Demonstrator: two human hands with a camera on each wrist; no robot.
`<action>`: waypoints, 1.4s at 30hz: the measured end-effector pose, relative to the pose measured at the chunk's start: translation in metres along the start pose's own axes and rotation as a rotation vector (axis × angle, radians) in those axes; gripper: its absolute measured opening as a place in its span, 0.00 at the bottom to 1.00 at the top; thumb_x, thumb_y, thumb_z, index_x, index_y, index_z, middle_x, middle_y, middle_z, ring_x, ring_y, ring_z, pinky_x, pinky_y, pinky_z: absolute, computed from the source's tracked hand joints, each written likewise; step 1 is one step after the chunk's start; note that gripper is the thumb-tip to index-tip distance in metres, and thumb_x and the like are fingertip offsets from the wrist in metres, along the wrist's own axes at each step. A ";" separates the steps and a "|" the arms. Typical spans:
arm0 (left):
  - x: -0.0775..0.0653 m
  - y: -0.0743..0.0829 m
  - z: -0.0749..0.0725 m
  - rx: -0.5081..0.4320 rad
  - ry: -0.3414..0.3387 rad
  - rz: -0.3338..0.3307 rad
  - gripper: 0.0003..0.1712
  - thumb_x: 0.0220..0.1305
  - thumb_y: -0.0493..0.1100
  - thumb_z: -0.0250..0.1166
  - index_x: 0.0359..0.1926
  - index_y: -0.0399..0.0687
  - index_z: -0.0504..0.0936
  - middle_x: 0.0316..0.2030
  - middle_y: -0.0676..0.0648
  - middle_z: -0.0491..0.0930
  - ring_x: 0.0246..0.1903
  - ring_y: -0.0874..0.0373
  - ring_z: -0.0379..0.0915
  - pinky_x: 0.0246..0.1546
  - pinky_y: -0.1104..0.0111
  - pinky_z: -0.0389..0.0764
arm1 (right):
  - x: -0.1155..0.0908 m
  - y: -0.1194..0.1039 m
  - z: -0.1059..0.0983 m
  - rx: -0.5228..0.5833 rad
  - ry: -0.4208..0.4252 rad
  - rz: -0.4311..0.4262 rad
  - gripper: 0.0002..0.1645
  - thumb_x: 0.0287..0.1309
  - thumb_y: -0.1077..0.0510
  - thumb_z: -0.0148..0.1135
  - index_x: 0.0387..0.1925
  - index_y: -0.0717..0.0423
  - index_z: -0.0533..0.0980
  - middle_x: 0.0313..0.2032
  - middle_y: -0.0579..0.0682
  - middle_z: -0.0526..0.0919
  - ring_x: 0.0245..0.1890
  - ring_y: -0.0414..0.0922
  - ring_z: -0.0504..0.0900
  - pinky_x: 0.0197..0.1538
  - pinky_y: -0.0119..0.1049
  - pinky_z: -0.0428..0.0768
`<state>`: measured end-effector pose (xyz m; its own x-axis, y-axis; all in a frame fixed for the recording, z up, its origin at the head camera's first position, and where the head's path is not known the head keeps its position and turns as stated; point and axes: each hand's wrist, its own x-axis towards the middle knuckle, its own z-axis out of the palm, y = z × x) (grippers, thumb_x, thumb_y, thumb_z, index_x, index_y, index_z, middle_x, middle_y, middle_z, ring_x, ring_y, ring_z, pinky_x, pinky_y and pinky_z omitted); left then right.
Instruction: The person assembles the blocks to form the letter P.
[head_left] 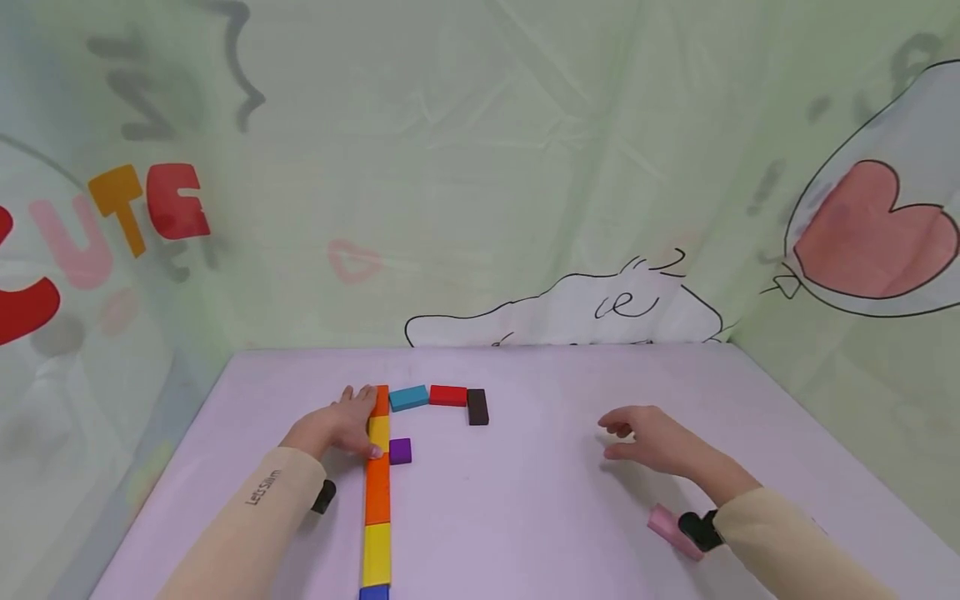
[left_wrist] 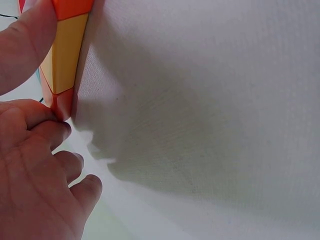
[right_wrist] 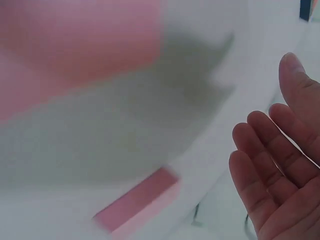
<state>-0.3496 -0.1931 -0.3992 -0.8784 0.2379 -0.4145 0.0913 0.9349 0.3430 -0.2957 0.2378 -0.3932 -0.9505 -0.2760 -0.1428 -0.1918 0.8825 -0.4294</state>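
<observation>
A straight row of blocks runs away from me, end to end: blue [head_left: 374,592], yellow [head_left: 377,554], orange [head_left: 378,492], a second yellow [head_left: 378,432] and a far orange block [head_left: 382,400]. My left hand [head_left: 345,423] rests along the left side of the row's far end. Its thumb touches near the far yellow block, and a fingertip meets the far orange block [left_wrist: 62,102] in the left wrist view. My right hand [head_left: 660,442] hovers over the table at right, fingers slightly bent, holding nothing. Near its wrist lies a pink block [head_left: 667,529].
A light blue block [head_left: 408,398], a red block [head_left: 448,396] and a dark brown block [head_left: 477,407] extend right from the row's far end. A purple block [head_left: 401,451] sits against the row's right side. Printed cloth walls [head_left: 480,208] stand behind the table.
</observation>
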 end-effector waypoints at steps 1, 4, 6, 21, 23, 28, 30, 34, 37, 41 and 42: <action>0.000 0.000 0.000 0.000 -0.001 -0.002 0.59 0.60 0.45 0.74 0.80 0.32 0.46 0.80 0.32 0.44 0.80 0.31 0.33 0.76 0.34 0.49 | -0.004 0.008 -0.003 -0.005 0.015 0.005 0.28 0.56 0.58 0.75 0.56 0.68 0.79 0.49 0.60 0.86 0.49 0.54 0.82 0.52 0.51 0.85; 0.000 -0.001 0.000 0.000 -0.004 -0.005 0.59 0.60 0.45 0.74 0.80 0.32 0.46 0.80 0.32 0.44 0.80 0.30 0.33 0.75 0.34 0.49 | -0.016 0.032 -0.013 -0.033 0.057 0.028 0.28 0.58 0.58 0.73 0.55 0.71 0.79 0.49 0.63 0.86 0.47 0.56 0.83 0.49 0.50 0.85; 0.000 -0.001 0.000 0.005 -0.005 -0.006 0.59 0.60 0.45 0.74 0.80 0.32 0.47 0.80 0.32 0.44 0.79 0.30 0.33 0.75 0.34 0.50 | -0.023 0.046 -0.019 -0.045 0.070 0.055 0.27 0.59 0.58 0.72 0.55 0.72 0.78 0.48 0.64 0.85 0.47 0.57 0.82 0.48 0.50 0.86; -0.001 -0.004 0.003 -0.005 0.000 -0.014 0.59 0.60 0.46 0.74 0.80 0.33 0.46 0.81 0.33 0.44 0.80 0.31 0.32 0.76 0.34 0.49 | -0.047 0.111 -0.018 -0.051 0.060 0.191 0.27 0.60 0.55 0.72 0.51 0.73 0.79 0.43 0.61 0.86 0.42 0.52 0.82 0.45 0.47 0.86; 0.000 -0.004 0.003 -0.004 0.002 -0.014 0.59 0.60 0.46 0.74 0.80 0.33 0.46 0.81 0.33 0.44 0.80 0.31 0.33 0.75 0.34 0.50 | -0.047 0.112 -0.016 -0.046 0.069 0.193 0.27 0.59 0.54 0.73 0.50 0.73 0.80 0.41 0.58 0.86 0.41 0.50 0.82 0.43 0.44 0.85; 0.001 -0.003 0.004 -0.001 0.007 -0.016 0.58 0.60 0.45 0.74 0.80 0.33 0.47 0.81 0.33 0.44 0.80 0.31 0.33 0.75 0.34 0.50 | -0.045 0.111 -0.017 -0.037 0.076 0.203 0.26 0.58 0.54 0.73 0.49 0.72 0.80 0.39 0.55 0.87 0.39 0.48 0.82 0.42 0.44 0.86; 0.001 -0.002 0.003 0.005 0.008 -0.011 0.58 0.60 0.45 0.74 0.80 0.33 0.47 0.80 0.32 0.45 0.80 0.31 0.33 0.75 0.34 0.51 | -0.045 0.111 -0.017 -0.038 0.072 0.207 0.25 0.59 0.55 0.73 0.48 0.73 0.80 0.38 0.56 0.87 0.38 0.48 0.82 0.43 0.46 0.86; 0.001 0.000 0.002 0.017 0.008 0.000 0.58 0.60 0.46 0.74 0.79 0.32 0.48 0.80 0.32 0.45 0.80 0.30 0.34 0.75 0.34 0.51 | -0.045 0.110 -0.017 -0.048 0.069 0.221 0.23 0.59 0.57 0.73 0.47 0.73 0.81 0.38 0.56 0.87 0.37 0.48 0.82 0.43 0.46 0.86; 0.001 0.001 0.001 0.018 0.008 0.003 0.58 0.60 0.46 0.74 0.79 0.32 0.48 0.80 0.32 0.46 0.79 0.30 0.34 0.75 0.34 0.52 | -0.045 0.108 -0.018 -0.055 0.068 0.219 0.22 0.59 0.58 0.73 0.47 0.74 0.81 0.38 0.58 0.87 0.37 0.48 0.82 0.42 0.47 0.86; 0.000 0.001 0.001 0.015 0.007 0.001 0.59 0.60 0.45 0.75 0.79 0.32 0.48 0.80 0.32 0.45 0.79 0.30 0.34 0.75 0.34 0.51 | -0.041 0.104 -0.017 -0.057 0.050 0.209 0.21 0.59 0.60 0.73 0.47 0.74 0.82 0.38 0.59 0.87 0.38 0.48 0.82 0.43 0.47 0.86; 0.000 0.001 0.001 0.015 0.007 0.000 0.59 0.60 0.45 0.75 0.79 0.32 0.48 0.80 0.32 0.45 0.79 0.30 0.34 0.75 0.34 0.51 | -0.040 0.102 -0.017 -0.058 0.046 0.206 0.20 0.58 0.61 0.73 0.46 0.74 0.82 0.38 0.58 0.87 0.38 0.48 0.82 0.43 0.47 0.86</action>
<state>-0.3497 -0.1920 -0.3995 -0.8817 0.2365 -0.4084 0.0985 0.9386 0.3308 -0.2818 0.3449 -0.4156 -0.9810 -0.0706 -0.1806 -0.0044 0.9392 -0.3432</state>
